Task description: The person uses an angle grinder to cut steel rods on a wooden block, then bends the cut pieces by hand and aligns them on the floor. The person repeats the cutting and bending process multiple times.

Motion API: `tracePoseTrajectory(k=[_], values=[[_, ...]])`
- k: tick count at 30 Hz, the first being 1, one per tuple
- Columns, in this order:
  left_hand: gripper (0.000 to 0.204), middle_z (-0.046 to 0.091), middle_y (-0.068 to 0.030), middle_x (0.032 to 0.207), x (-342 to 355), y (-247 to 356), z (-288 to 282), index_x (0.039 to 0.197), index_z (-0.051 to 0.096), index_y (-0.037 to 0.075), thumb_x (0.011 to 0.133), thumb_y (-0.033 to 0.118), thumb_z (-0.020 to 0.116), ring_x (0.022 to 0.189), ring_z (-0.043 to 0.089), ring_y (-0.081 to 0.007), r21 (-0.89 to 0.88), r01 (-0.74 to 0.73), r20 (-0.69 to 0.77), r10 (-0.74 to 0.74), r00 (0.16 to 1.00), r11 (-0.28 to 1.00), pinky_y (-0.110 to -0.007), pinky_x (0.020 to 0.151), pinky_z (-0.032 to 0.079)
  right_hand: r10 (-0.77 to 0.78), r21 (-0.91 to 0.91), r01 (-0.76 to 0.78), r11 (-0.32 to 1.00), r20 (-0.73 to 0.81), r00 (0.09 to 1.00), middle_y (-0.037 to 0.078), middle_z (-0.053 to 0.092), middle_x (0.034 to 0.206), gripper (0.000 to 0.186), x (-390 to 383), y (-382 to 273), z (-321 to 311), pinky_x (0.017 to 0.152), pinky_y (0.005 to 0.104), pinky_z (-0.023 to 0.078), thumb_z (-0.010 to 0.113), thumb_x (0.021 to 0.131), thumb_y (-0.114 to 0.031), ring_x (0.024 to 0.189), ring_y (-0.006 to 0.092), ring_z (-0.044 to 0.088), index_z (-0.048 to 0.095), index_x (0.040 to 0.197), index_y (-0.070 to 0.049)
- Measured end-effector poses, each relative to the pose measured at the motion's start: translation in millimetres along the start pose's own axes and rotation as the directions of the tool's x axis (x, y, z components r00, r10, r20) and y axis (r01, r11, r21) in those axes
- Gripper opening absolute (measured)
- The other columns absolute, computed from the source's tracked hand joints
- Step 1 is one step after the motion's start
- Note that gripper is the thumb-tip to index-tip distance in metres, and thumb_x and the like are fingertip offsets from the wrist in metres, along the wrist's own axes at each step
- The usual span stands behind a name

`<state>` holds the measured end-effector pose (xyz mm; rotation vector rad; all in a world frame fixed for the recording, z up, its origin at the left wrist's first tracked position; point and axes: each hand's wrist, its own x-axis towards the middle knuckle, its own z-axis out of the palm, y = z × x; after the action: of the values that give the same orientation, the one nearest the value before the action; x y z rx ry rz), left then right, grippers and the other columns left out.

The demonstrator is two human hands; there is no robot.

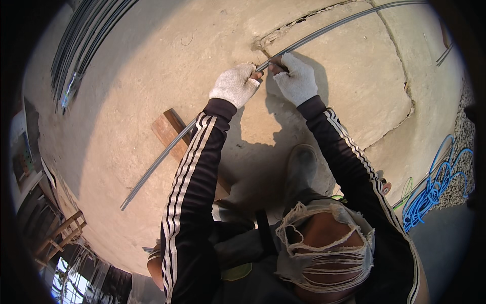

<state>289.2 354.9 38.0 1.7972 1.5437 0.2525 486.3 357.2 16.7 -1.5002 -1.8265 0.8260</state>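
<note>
A long thin steel bar [324, 31] runs across the concrete floor from the upper right down to the lower left, passing over a wooden block [168, 129]. My left hand [234, 84], in a white knitted glove, is closed around the bar. My right hand [297, 79], also gloved, grips the bar just beside it, with a small dark object pinched at the fingertips that I cannot make out. Both arms wear black sleeves with white stripes. My shoe [299, 164] stands on the floor below the hands.
A bundle of steel bars [83, 43] lies at the upper left. Cracks run through the concrete slab [354, 76]. Blue cable [434, 187] is coiled at the right beside gravel. Wooden frames [63, 233] stand at the lower left.
</note>
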Motion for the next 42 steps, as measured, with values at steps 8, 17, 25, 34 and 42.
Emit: tracePoseTrajectory(k=[8, 17, 25, 34, 42], values=[[0.02, 0.064, -0.0241, 0.087, 0.0, -1.8, 2.0, 0.092, 0.06, 0.004, 0.096, 0.023, 0.062, 0.087, 0.065, -0.0461, 0.011, 0.014, 0.017, -0.014, 1.0, 1.0, -0.049, 0.074, 0.05, -0.015, -0.086, 0.02, 0.996, 0.048, 0.999, 0.015, 0.069, 0.085, 0.009, 1.1, 2.0, -0.2, 0.068, 0.0407, 0.055, 0.069, 0.085, -0.009, 0.079, 0.0344, 0.07, 0.07, 0.094, -0.009], [0.022, 0.064, -0.0249, 0.085, 2.5, -1.2, 0.4, 0.095, 0.062, 0.005, 0.097, 0.026, 0.063, 0.085, 0.065, -0.0462, -0.007, 0.064, 0.054, -0.063, 0.997, 0.998, -0.05, 0.073, 0.05, -0.012, 0.039, 0.014, 0.999, -0.039, 0.999, 0.015, 0.07, 0.087, 0.008, -10.2, -3.7, -8.5, 0.068, 0.0406, 0.055, 0.07, 0.09, -0.01, 0.078, 0.0353, 0.07, 0.069, 0.097, -0.007], [0.022, 0.066, -0.0228, 0.088, 1.8, -4.5, 1.1, 0.095, 0.063, 0.006, 0.096, 0.028, 0.062, 0.086, 0.066, -0.045, -0.023, 0.005, 0.018, -0.005, 1.0, 1.0, -0.05, 0.074, 0.051, -0.038, 0.012, 0.039, 0.999, -0.023, 0.999, 0.016, 0.07, 0.087, 0.009, 6.3, -5.1, -8.6, 0.066, 0.0406, 0.054, 0.071, 0.092, -0.009, 0.077, 0.0359, 0.07, 0.069, 0.101, -0.006], [0.016, 0.065, -0.0243, 0.088, 1.8, -2.1, -0.5, 0.094, 0.061, 0.005, 0.093, 0.021, 0.061, 0.088, 0.065, -0.0465, -0.017, 0.03, 0.044, -0.029, 0.999, 0.999, -0.05, 0.075, 0.051, 0.005, -0.006, -0.004, 1.0, 0.049, 0.999, 0.016, 0.072, 0.09, 0.014, 2.3, -1.9, -8.6, 0.07, 0.0395, 0.056, 0.07, 0.09, -0.007, 0.083, 0.0332, 0.072, 0.068, 0.103, -0.005], [0.015, 0.063, -0.0229, 0.086, 1.4, -5.0, 0.9, 0.095, 0.06, 0.005, 0.094, 0.02, 0.06, 0.085, 0.064, -0.0453, -0.04, 0.035, 0.051, -0.033, 0.998, 0.999, -0.049, 0.073, 0.05, -0.021, -0.003, 0.022, 1.0, 0.03, 0.999, 0.016, 0.072, 0.09, 0.014, 1.1, -0.5, -4.0, 0.07, 0.0394, 0.056, 0.07, 0.089, -0.005, 0.085, 0.0335, 0.073, 0.068, 0.103, -0.005]])
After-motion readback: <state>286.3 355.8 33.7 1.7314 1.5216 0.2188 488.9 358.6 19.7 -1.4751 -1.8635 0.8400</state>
